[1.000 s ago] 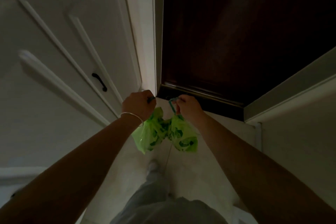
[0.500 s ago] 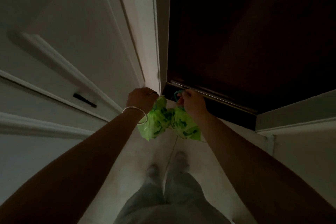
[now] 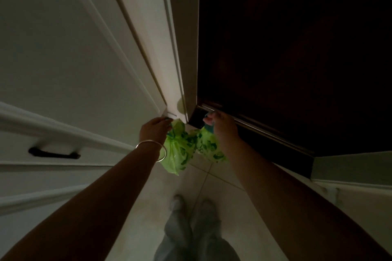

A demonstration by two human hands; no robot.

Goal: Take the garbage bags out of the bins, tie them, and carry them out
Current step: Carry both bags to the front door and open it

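Note:
Two small bright green garbage bags with darker green print hang side by side above the floor, close to the foot of a dark door. My left hand (image 3: 154,131), with a metal bangle on its wrist, is closed on the top of the left green bag (image 3: 177,154). My right hand (image 3: 222,128) grips the top of the right green bag (image 3: 209,147), where a bit of blue-green tie shows. The two bags touch each other.
A dark brown door (image 3: 297,59) with a metal strip along its bottom stands straight ahead. White cabinet doors with a black handle (image 3: 54,153) line the left side. A white wall ledge (image 3: 350,167) juts in at the right. My feet (image 3: 191,203) stand on pale floor tiles.
I have stepped closer to the dark door. Both hands and the bags have shifted forward toward its lower edge, and the view has tilted further down.

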